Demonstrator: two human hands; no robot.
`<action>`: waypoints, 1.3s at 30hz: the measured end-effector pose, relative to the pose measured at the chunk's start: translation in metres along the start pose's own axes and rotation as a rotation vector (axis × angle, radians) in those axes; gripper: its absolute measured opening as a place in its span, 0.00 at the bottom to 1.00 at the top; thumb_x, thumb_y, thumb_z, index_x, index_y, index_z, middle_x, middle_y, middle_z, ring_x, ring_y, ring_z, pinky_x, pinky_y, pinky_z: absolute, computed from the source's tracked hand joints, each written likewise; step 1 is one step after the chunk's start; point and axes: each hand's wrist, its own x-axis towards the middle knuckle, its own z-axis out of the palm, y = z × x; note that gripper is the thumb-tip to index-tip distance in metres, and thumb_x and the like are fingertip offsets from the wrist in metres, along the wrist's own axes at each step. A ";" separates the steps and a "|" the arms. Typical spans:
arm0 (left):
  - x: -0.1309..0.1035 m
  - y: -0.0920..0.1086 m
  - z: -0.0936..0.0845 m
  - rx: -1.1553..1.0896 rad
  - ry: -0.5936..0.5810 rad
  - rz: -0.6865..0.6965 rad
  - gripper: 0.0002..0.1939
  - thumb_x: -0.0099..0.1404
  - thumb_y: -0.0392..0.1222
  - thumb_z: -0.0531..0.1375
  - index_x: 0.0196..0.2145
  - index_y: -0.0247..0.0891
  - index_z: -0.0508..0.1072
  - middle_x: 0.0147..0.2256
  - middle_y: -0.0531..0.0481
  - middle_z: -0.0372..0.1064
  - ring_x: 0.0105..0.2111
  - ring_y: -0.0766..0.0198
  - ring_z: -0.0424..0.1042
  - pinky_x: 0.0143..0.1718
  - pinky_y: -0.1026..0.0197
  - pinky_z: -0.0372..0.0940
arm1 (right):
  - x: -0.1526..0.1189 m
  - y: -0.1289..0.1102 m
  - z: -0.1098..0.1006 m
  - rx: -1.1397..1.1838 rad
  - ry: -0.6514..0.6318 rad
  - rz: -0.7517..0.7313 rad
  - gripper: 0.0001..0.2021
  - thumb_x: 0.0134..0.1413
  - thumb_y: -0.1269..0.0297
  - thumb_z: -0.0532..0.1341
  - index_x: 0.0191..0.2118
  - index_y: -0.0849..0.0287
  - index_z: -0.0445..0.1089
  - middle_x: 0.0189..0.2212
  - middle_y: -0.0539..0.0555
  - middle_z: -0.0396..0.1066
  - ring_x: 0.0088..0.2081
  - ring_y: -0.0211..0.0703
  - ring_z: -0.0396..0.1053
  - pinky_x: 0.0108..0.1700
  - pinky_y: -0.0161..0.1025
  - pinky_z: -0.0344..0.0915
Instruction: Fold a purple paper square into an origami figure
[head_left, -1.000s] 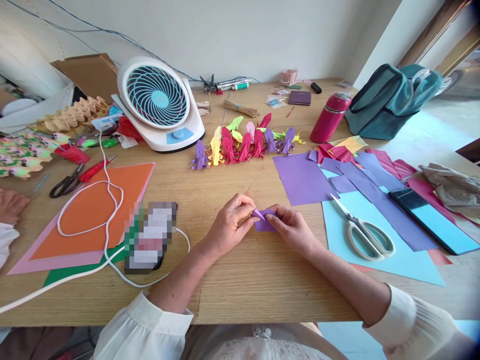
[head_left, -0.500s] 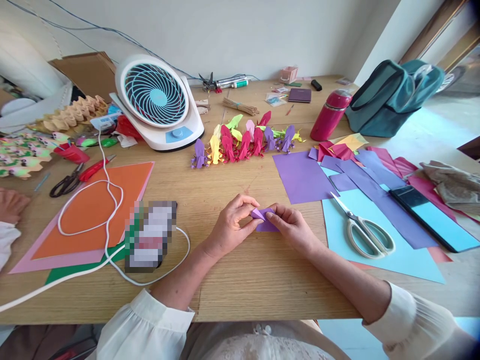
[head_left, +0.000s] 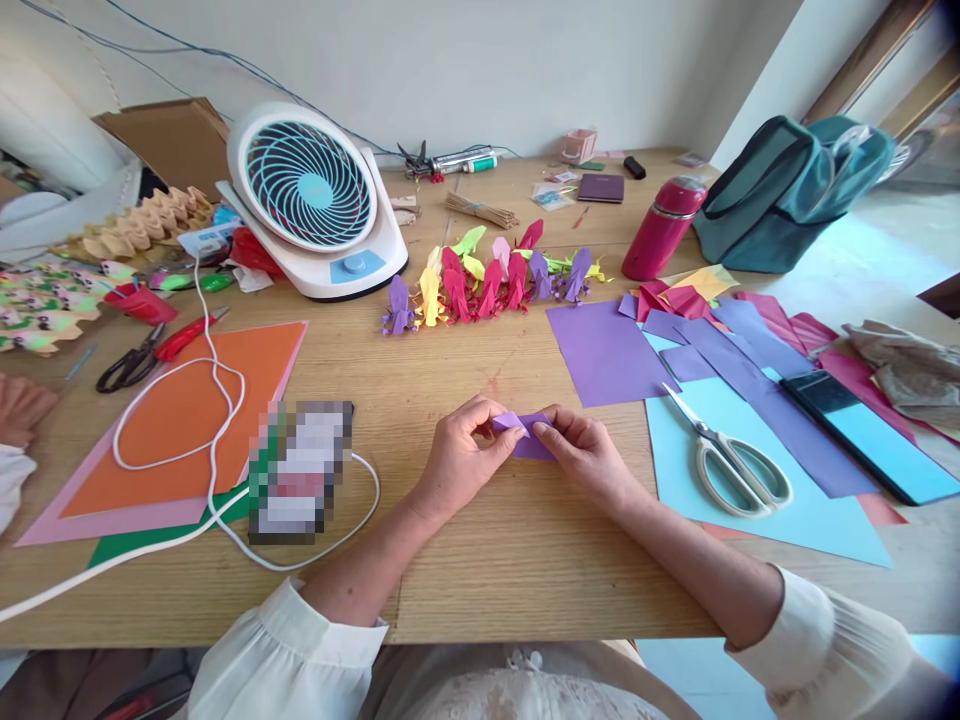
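Observation:
Between my hands, just above the table, is a small purple piece of paper (head_left: pixel 534 447) with a folded flap at its left end. My left hand (head_left: pixel 466 447) pinches that folded end between thumb and fingers. On the other end, my right hand (head_left: pixel 583 447) grips the paper with the thumb on top. The fingertips cover parts of both edges. Beyond my hands stands a row of folded paper figures (head_left: pixel 489 290) in purple, yellow, red, pink and green. A larger purple sheet (head_left: pixel 604 352) lies to the right of them.
White-handled scissors (head_left: pixel 739 470) rest on a light blue sheet (head_left: pixel 810 530) at right, beside a dark phone (head_left: pixel 847 435). A red bottle (head_left: pixel 664 230) and teal bag (head_left: pixel 780 200) stand behind. To the left are a fan (head_left: pixel 311 190), orange paper (head_left: pixel 180 430), a white cable and another person's hand (head_left: pixel 22 408).
My left thumb and fingers have shifted slightly left along the paper, and its folded flap now lies flatter and farther left. My right hand keeps its grip.

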 end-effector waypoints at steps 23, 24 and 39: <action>0.000 0.003 -0.003 -0.060 0.013 -0.125 0.06 0.60 0.36 0.62 0.28 0.38 0.67 0.26 0.56 0.67 0.27 0.69 0.67 0.32 0.66 0.65 | -0.001 -0.002 0.008 0.236 -0.087 0.171 0.20 0.42 0.46 0.73 0.35 0.55 0.72 0.30 0.49 0.74 0.32 0.40 0.69 0.36 0.37 0.65; 0.000 0.003 -0.003 -0.061 0.011 -0.123 0.06 0.60 0.36 0.62 0.28 0.38 0.67 0.26 0.56 0.67 0.27 0.69 0.67 0.32 0.66 0.65 | -0.001 -0.002 0.009 0.245 -0.080 0.167 0.20 0.42 0.46 0.74 0.35 0.54 0.72 0.31 0.49 0.74 0.32 0.40 0.69 0.36 0.37 0.65; 0.001 0.004 -0.007 -0.054 -0.020 -0.015 0.12 0.59 0.32 0.64 0.40 0.40 0.68 0.32 0.54 0.73 0.33 0.67 0.73 0.38 0.64 0.68 | -0.002 0.002 0.010 0.185 -0.080 0.146 0.22 0.43 0.44 0.73 0.33 0.57 0.71 0.26 0.48 0.69 0.28 0.36 0.61 0.29 0.35 0.59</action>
